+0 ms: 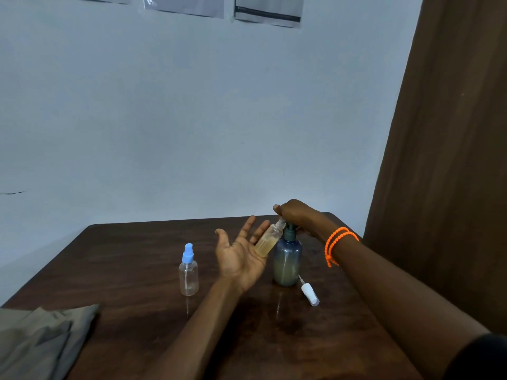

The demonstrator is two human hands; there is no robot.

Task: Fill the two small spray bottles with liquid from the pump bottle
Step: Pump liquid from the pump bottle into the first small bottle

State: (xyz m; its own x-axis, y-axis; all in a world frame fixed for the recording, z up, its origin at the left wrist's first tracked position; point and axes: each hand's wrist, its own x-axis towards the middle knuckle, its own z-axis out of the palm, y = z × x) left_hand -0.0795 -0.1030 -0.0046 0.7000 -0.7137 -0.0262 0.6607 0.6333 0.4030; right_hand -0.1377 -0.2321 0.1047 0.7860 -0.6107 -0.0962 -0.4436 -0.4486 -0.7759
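On the dark wooden table (137,270), the pump bottle (286,263) stands upright toward the far right corner, its lower part holding a murky liquid. The right hand (295,212) rests on top of its pump head, fingers curled down over it; an orange bracelet (336,244) circles that wrist. The left hand (238,256) is held palm up just left of the pump bottle, fingers spread and mostly straight, and an uncapped small bottle (267,241) of yellowish liquid lies tilted across its outer fingers, its open neck right at the pump spout. Whether any finger curls around it cannot be told. A white spray cap (310,293) lies on its side on the table, just in front and to the right of the pump bottle. Nearer the table's middle, well left of the hands, a second small bottle (188,272) stands upright, clear inside, with a blue spray cap on. A folded grey-green cloth (41,341) lies at the near left corner.
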